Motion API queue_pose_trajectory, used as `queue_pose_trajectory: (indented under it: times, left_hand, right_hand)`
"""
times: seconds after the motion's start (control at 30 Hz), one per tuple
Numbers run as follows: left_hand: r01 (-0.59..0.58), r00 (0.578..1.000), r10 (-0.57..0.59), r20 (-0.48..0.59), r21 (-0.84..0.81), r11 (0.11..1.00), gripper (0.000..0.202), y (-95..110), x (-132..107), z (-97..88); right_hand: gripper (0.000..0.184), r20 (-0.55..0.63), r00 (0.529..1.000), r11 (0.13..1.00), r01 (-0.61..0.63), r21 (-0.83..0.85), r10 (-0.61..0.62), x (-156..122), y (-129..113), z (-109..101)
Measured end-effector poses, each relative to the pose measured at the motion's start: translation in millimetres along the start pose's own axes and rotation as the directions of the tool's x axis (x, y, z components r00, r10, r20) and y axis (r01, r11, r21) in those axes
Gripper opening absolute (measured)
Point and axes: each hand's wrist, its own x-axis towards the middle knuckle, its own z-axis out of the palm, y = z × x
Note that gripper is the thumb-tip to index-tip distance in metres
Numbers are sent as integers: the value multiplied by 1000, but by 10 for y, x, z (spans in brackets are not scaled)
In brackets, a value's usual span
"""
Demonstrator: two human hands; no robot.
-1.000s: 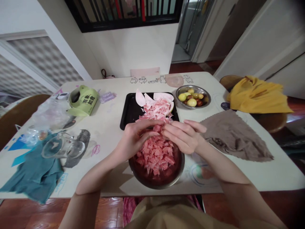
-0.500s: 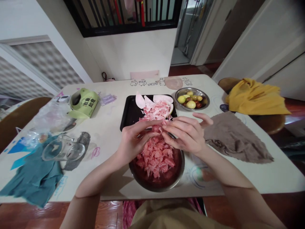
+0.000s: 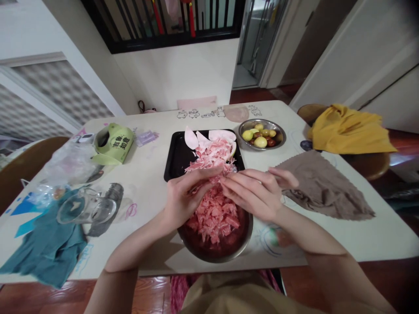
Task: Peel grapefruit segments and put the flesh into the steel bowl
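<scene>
White bench (image 3: 147, 165), marked with drawings. One steel bowl (image 3: 241, 247) holds many pomelo pieces, uncounted. Above its far side, left hand (image 3: 185, 192) and right hand (image 3: 257, 192) appear to pinch one pomelo piece (image 3: 215, 179), partly hidden; judged light, soft, slippery, easily torn. Recommended hold: edges. Beyond the bowl: one black tray (image 3: 179, 153), at least three rind pieces (image 3: 191, 138).

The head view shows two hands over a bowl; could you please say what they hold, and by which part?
A piece of pink pulp, apparently pinched by the left hand and touched by the right hand; exactly where it is gripped is hidden.
</scene>
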Motion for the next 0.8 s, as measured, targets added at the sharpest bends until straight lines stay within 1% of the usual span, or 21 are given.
queue_pose_trajectory:
  times: [0.07,0.13,0.23,0.4,0.5,0.57,0.63,0.7,0.8]
  left_hand:
    - [-33,999,33,-3,-2,999,40,-11,-2,2]
    - [-53,999,53,5,-2,999,40,-16,-6,2]
    - [-45,999,45,7,-6,999,37,-19,-16,6]
    - [20,999,-21,-36,-37,999,34,-28,-25,36]
    - [81,994,-91,-59,-146,986,33,-24,-5,51]
    - [132,987,-150,-59,-236,963,30,-16,24,56]
    - [156,980,-186,-74,-301,941,29,-9,59,59]
    - [156,975,-199,-99,-335,929,31,-6,92,60]
    - [154,971,-208,-119,-352,923,35,-13,119,55]
  right_hand:
    - [6,-118,990,997,72,1,-71,78,3,44]
    - [3,-169,983,997,77,15,-73,147,18,69]
    - [7,-179,983,998,45,40,-37,198,45,60]
    - [14,-197,980,999,28,26,-22,233,77,-7]
    - [11,-198,979,999,-34,33,40,289,152,34]
    - [6,-206,972,993,-111,40,117,321,255,132]
    - [6,-187,958,976,-207,63,216,330,389,276]
    - [11,-108,949,954,-290,71,297,311,527,433]
    - [15,26,944,941,-331,74,330,248,683,629]
